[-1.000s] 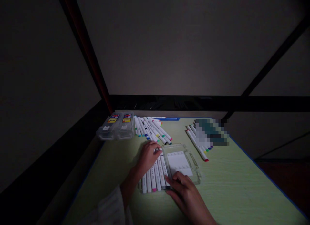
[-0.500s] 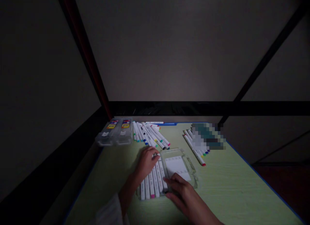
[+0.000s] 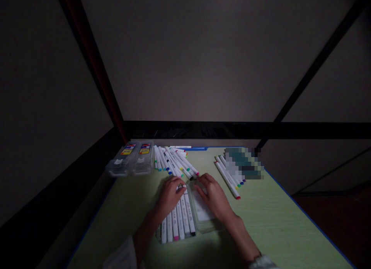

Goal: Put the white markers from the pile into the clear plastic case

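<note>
An open clear plastic case (image 3: 199, 227) lies on the table. In its left half is a row of white markers (image 3: 180, 219), one with a pink end and one with a black end. My left hand (image 3: 171, 195) covers the far ends of this row, thumb and fingers closed around a marker there. Over the right half, which has a white card (image 3: 199, 207) inside, hangs my right hand (image 3: 213, 197). Its thumb and fingers are apart with nothing seen between them, fingertips close to the loose marker pile (image 3: 176, 161).
Two shut clear cases (image 3: 142, 164) with colourful labels stand at the back left of the pale green table (image 3: 269, 219). More markers (image 3: 227, 180) lie at the right beside a pixelated patch. A blue strip (image 3: 199, 148) and a single marker (image 3: 180, 147) lie along the back edge.
My right hand has left the near end of the marker row and moved away from me, over the case's right half. My left hand stays at the far ends. The view has shifted slightly.
</note>
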Tool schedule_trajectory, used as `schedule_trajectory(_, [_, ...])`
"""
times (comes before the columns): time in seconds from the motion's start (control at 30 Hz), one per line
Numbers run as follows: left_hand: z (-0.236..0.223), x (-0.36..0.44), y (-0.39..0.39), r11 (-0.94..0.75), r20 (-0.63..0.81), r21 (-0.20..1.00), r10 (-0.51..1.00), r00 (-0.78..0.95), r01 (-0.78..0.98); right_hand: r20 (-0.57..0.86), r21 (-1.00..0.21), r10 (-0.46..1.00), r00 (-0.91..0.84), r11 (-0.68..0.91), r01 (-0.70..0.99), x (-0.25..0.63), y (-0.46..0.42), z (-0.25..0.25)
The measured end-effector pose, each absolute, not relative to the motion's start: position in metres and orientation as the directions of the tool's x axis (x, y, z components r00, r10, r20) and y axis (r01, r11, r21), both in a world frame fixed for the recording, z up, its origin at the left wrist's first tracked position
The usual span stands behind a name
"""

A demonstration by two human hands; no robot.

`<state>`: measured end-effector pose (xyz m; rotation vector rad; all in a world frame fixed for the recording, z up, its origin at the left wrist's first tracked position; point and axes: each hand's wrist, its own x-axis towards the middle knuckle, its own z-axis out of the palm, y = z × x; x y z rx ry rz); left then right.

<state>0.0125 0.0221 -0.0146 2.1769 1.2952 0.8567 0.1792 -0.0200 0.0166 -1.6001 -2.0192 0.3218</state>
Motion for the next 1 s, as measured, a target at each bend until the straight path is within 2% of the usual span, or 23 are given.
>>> schedule_trajectory(0.17, [-0.014, 0.013, 0.022, -0.451, 0.278, 0.657, 0.89, 0.363, 0.604, 0.297, -0.394, 0.951, -0.083, 0.201, 0.897, 0.182, -0.011, 0.006])
schedule_trajectory(0.4, [-0.015, 0.014, 0.023, -0.446, 0.275, 0.649, 0.893, 0.356, 0.617, 0.247, -0.259, 0.963, -0.104, 0.169, 0.951, 0.173, -0.006, 0.0])
schedule_trajectory(0.7, [-0.015, 0.013, 0.023, -0.451, 0.279, 0.633, 0.891, 0.358, 0.629, 0.231, -0.213, 0.97, -0.079, 0.13, 0.968, 0.17, 0.004, -0.007])
schedule_trajectory(1.0, [-0.015, 0.014, 0.023, -0.454, 0.273, 0.639, 0.889, 0.369, 0.621, 0.217, -0.225, 0.972, -0.092, 0.141, 0.964, 0.17, 0.003, -0.006])
